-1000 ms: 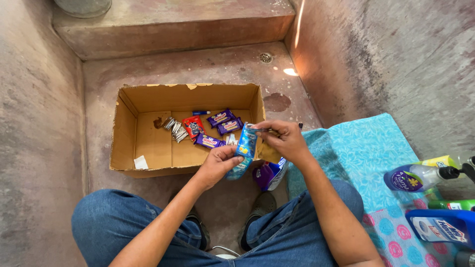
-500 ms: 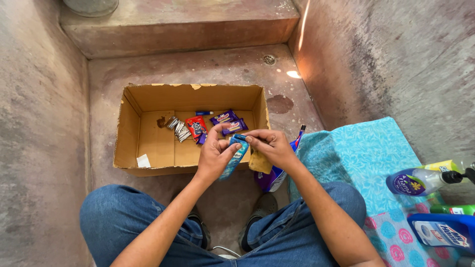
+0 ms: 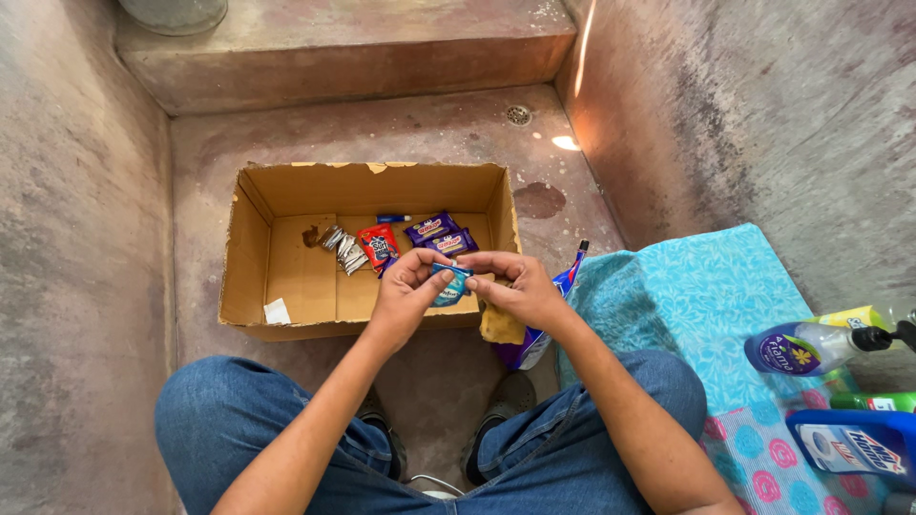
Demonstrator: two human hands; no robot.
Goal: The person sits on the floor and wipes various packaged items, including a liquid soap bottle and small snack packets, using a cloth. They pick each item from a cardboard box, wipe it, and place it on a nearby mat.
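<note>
Over an open cardboard box [image 3: 286,277] of sweets on the concrete floor [image 3: 420,133], a person's left hand [image 3: 401,296] and right hand [image 3: 520,291] pinch a small blue sachet [image 3: 448,284], seemingly light, soft and crinkly, best gripped by its edges.

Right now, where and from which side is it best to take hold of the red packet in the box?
Probably pinch the red packet by its long edges, coming from above: it lies flat on the floor of the cardboard box, with silver packets close at one side.
</note>
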